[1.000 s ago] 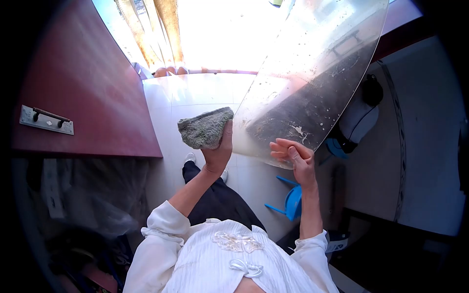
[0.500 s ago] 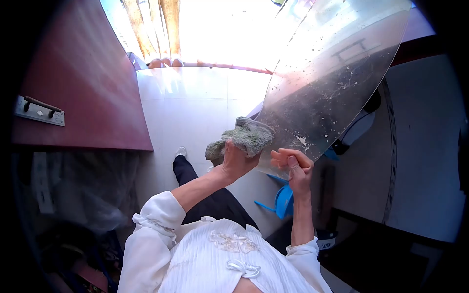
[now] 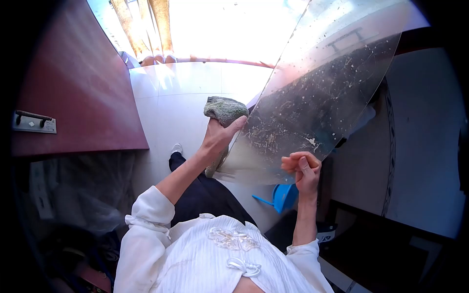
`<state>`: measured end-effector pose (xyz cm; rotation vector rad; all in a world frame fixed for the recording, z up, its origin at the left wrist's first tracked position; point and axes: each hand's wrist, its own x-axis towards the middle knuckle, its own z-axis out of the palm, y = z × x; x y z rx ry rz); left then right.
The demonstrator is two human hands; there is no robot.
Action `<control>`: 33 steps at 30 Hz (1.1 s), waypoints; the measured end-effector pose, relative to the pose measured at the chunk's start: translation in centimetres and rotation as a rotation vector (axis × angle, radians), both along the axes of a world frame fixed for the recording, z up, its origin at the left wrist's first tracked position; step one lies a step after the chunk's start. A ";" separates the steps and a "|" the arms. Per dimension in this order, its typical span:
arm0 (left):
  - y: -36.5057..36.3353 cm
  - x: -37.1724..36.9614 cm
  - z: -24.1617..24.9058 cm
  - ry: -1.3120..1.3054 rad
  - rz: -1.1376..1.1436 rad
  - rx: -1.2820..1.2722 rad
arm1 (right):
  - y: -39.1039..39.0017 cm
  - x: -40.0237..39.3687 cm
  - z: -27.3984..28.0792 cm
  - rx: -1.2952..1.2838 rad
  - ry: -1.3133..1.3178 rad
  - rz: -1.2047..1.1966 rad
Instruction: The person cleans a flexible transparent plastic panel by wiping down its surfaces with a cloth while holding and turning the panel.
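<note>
A clear glass pane (image 3: 312, 107), speckled with pale spots and smears, stands tilted in front of me. My right hand (image 3: 305, 168) is closed around its lower right edge, with the fingers curled over onto the face. In my left hand (image 3: 217, 139) is a grey-green rag (image 3: 224, 110), bunched above the fingers and hanging below the wrist. My left thumb lies at the pane's left edge. Part of the rag and the left fingers are hidden behind the hand.
A dark red door (image 3: 80, 88) with a metal handle (image 3: 35, 121) is on the left. Below the pane, a blue plastic object (image 3: 284, 198) is on the pale tiled floor (image 3: 190, 88). Crumpled clear plastic (image 3: 97, 190) hangs at lower left, and dark furniture (image 3: 371, 239) stands at lower right.
My left hand and the rag have moved left, from the pane's lower face to its left edge. The pane's lower left side has swung leftward; my right hand keeps its hold.
</note>
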<state>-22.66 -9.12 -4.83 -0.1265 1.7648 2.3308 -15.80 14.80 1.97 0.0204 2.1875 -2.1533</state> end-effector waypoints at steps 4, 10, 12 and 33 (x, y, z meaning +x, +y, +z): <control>0.1 -1.6 0.0 -0.018 -0.364 0.384 | 1.1 -0.5 -0.3 -0.020 -0.036 0.009; 1.3 -1.2 3.5 0.005 -0.452 0.507 | 1.1 -0.7 -0.4 0.013 -0.072 -0.079; 1.9 -1.3 3.6 0.081 -0.470 0.413 | 0.9 -0.9 -0.3 -0.028 -0.076 -0.076; 3.7 -1.6 3.5 0.027 -0.340 -0.096 | -1.0 0.4 1.6 0.193 -0.102 -0.160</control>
